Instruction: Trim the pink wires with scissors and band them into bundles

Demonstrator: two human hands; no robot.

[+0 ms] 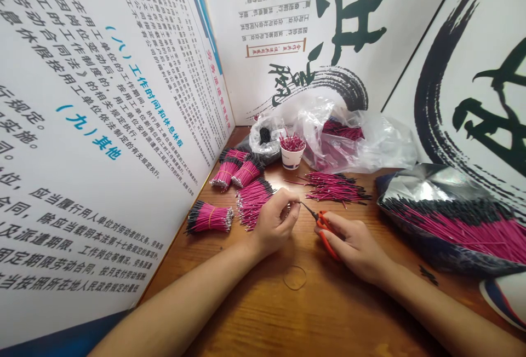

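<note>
My right hand (357, 245) is closed around the orange handles of small scissors (329, 234), whose thin dark blades point up and left. Their tip reaches the fingertips of my left hand (275, 221). That hand is closed in a pinch; whatever it holds is too small or hidden to make out. Just behind the left hand lies a fan of pink wires (252, 199) with black ends, partly covered by it. Beyond the scissors is a loose heap of the same wires (335, 187). A thin rubber band (295, 277) rests on the wooden table (255, 313) between my forearms.
Banded wire bundles (211, 217) stand at the left by the printed wall panel (102, 99). A paper cup (292, 157) of short pink pieces sits behind, near clear plastic bags (370, 143). On the right lies a big open bag (415, 236) of wires, with black bits (428, 275) before it.
</note>
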